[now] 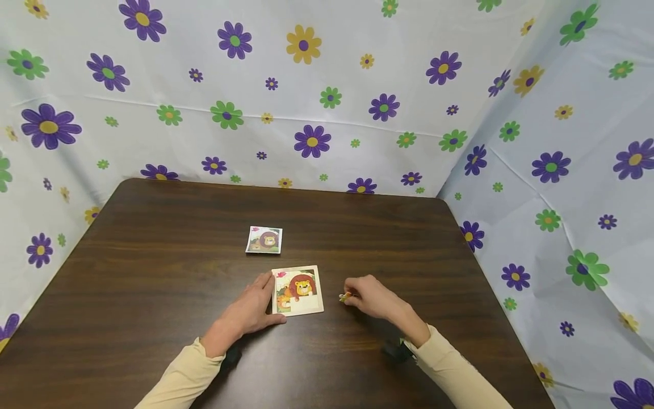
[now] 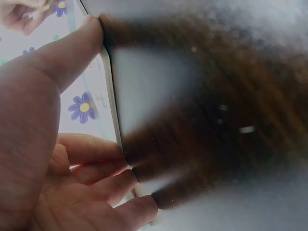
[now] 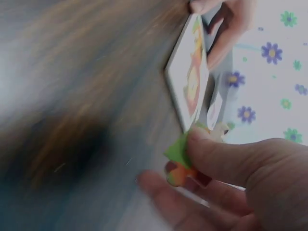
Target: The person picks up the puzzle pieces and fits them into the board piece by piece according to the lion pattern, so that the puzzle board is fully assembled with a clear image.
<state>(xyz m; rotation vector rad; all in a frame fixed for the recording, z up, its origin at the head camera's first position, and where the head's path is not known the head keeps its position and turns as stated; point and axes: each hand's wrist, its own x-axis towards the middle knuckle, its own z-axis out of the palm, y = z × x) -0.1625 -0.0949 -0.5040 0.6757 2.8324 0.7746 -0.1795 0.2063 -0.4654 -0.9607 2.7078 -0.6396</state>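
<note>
A square lion jigsaw puzzle (image 1: 310, 307) in a pale frame lies on the table, its lower part showing bare board. My left hand (image 1: 248, 307) rests along its left side. The thumb touches near the bottom left corner and the fingers reach the upper left edge; in the left wrist view the fingers (image 2: 137, 211) are extended against the rim. To the right of the board, apart from it, my right hand (image 1: 375, 296) pinches small puzzle pieces (image 3: 179, 153) between thumb and fingers. Green, orange and dark red show on them; their exact number is hidden.
A small picture card (image 1: 264, 240) of the same lion scene lies behind the puzzle to the left. The dark wooden table (image 1: 153, 284) reaches back to a white flowered curtain (image 1: 306, 85), which also hangs along the right side.
</note>
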